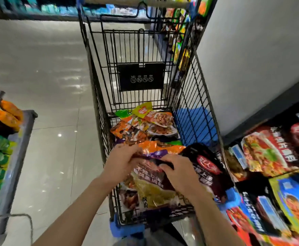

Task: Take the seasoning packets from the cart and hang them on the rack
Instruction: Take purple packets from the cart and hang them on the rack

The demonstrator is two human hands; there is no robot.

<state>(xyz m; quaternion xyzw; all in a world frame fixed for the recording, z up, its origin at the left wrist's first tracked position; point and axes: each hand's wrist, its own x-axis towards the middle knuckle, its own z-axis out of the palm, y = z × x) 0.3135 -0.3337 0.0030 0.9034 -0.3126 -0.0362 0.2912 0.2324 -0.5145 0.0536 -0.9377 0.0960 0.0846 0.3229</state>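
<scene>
A black wire shopping cart (99, 96) stands in front of me, its basket holding several seasoning packets. An orange packet (161, 119) lies toward the far end. Nearer, my left hand (122, 162) grips the edge of a purple and orange packet (156, 153). My right hand (178, 173) rests with curled fingers on the same pile, over a dark red packet (205, 167). A yellowish packet (154, 190) lies below both hands. The rack with hanging packets (269, 153) is at the right.
A shelf edge with orange and green bags (1, 139) juts in at the left. A white wall (251, 50) rises right of the cart. Shiny tiled floor (47, 86) spreads to the left. More shelves (38, 8) cross the top.
</scene>
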